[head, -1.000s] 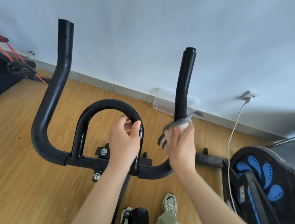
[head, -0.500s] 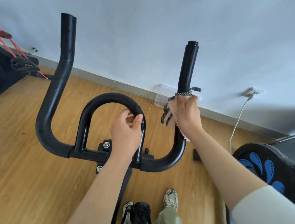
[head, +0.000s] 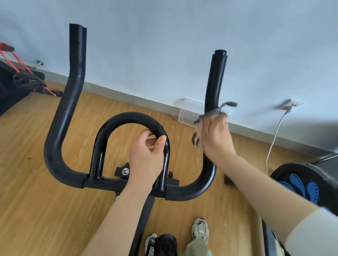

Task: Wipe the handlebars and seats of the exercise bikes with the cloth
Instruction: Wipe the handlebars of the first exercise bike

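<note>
Black handlebars (head: 65, 116) of an exercise bike fill the middle of the view, with two upright ends and a glossy inner loop (head: 126, 119). My left hand (head: 146, 156) grips the right side of that loop. My right hand (head: 215, 136) holds a grey and white cloth (head: 212, 114) wrapped round the right upright bar (head: 216, 78), about halfway up it. The cloth's edge pokes out above and to the left of my fingers. No seat is in view.
Another bike's blue and black flywheel (head: 304, 189) stands at the lower right. Black and red gym gear (head: 0, 81) lies at the far left by the wall. A clear plastic box (head: 189, 109) and a socket with a white cable (head: 275, 135) sit along the skirting. My shoes (head: 199, 229) are below.
My right hand slid the cloth from the lower bend up the right bar, then slightly back down. My left hand kept its grip on the loop.
</note>
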